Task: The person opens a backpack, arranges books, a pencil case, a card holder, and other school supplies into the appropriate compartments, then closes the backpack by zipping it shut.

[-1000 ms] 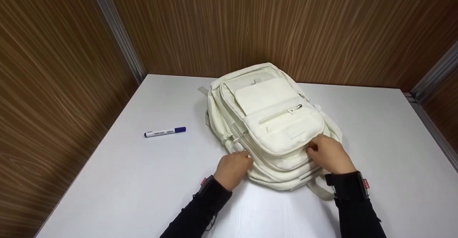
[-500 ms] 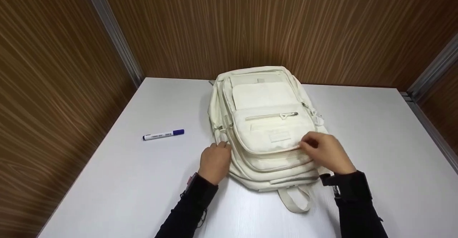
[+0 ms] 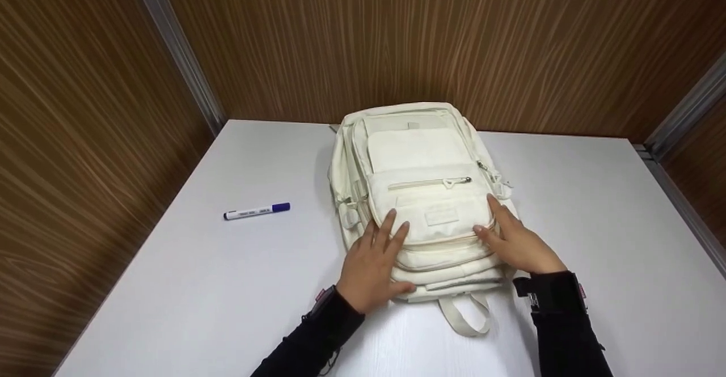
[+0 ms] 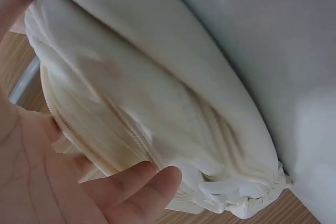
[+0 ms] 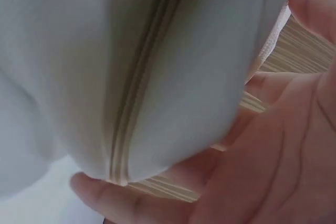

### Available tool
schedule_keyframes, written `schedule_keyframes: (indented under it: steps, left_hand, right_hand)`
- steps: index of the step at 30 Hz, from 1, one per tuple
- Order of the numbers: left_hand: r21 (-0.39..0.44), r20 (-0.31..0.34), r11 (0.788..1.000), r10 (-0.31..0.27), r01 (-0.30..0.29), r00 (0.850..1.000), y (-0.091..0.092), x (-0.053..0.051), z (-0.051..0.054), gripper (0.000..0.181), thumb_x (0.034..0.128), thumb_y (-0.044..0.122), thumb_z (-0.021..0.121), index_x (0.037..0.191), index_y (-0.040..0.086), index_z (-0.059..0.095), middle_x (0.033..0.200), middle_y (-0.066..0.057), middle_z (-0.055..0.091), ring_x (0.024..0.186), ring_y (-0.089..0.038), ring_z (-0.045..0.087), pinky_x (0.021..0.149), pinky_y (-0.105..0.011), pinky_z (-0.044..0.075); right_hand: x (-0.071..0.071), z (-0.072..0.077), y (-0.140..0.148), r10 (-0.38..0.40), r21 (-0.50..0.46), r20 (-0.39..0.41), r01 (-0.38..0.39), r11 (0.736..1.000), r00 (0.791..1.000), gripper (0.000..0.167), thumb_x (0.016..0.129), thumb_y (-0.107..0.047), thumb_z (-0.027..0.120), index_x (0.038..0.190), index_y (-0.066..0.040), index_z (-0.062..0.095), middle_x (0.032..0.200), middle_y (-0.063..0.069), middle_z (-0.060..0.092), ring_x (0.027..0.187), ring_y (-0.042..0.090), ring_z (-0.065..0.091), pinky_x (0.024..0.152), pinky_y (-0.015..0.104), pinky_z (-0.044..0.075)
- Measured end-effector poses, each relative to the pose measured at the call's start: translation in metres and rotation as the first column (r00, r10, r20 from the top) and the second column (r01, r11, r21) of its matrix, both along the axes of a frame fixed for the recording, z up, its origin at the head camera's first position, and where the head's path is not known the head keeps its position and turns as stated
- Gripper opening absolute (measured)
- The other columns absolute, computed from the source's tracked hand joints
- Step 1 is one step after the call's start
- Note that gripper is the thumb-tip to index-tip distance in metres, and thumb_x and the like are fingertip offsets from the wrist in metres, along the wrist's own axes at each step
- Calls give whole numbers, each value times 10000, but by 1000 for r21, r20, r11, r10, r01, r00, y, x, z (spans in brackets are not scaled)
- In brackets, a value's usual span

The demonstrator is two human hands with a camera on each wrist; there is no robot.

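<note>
A cream backpack (image 3: 420, 151) lies on its back on the white table, its top towards the rear wall. My left hand (image 3: 368, 268) is at its lower left, fingers spread over the front pocket's edge and thumb by the base. At the lower right corner, my right hand (image 3: 522, 245) has its fingers extended along the side and its thumb at the front pocket's rim. The left wrist view shows the bag's folded side fabric (image 4: 121, 72) beside the open palm. Close up in the right wrist view runs a zipper (image 5: 137, 87), with fingers around the fabric's edge.
A white marker (image 3: 256, 211) with a blue cap lies on the table (image 3: 187, 286) left of the bag. A strap loop (image 3: 466, 317) sticks out from the bag's near end. Wood-grain panels (image 3: 363, 42) stand behind and at both sides.
The backpack has turned to lie straighter. My left hand let go of its left side and spread its fingers onto the front. My right hand's pinching fingers have straightened at the corner.
</note>
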State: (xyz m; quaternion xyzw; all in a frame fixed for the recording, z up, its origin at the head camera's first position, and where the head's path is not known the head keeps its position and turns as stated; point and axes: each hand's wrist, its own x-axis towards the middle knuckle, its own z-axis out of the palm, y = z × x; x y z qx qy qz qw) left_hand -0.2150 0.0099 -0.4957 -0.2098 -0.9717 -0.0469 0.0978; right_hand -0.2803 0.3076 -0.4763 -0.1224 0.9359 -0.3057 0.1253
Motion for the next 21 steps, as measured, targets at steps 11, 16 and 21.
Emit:
schedule_keyframes:
  steps: [11,16,21]
  left_hand:
    - [51,167,998,17,-26,986,-26,-9,15,1026,715,598,758,1546,228,285,1653,-33,147,1427,-432,324,1069,-506,427]
    - [122,265,990,31,-65,964,-42,-12,21,973,725,423,790,1542,229,298,1651,4,150,1396,-475,352,1040,-554,436]
    - [184,346,978,33,-102,938,-53,-14,22,929,711,194,668,1552,193,272,1656,15,128,1390,-509,337,918,-552,516]
  right_hand:
    - [14,14,-33,15,185,-7,-13,983,1000,909,976,-623,354,1555,0,34,1285,376,547,1145,514,577,961,624,435]
    - [23,17,-54,41,255,-55,-26,967,998,910,977,-555,440,1505,115,124,896,299,685,850,435,683,761,556,520]
    - [35,13,-76,55,330,-112,-15,944,992,947,942,-527,533,1459,183,179,594,112,590,574,287,615,506,423,475]
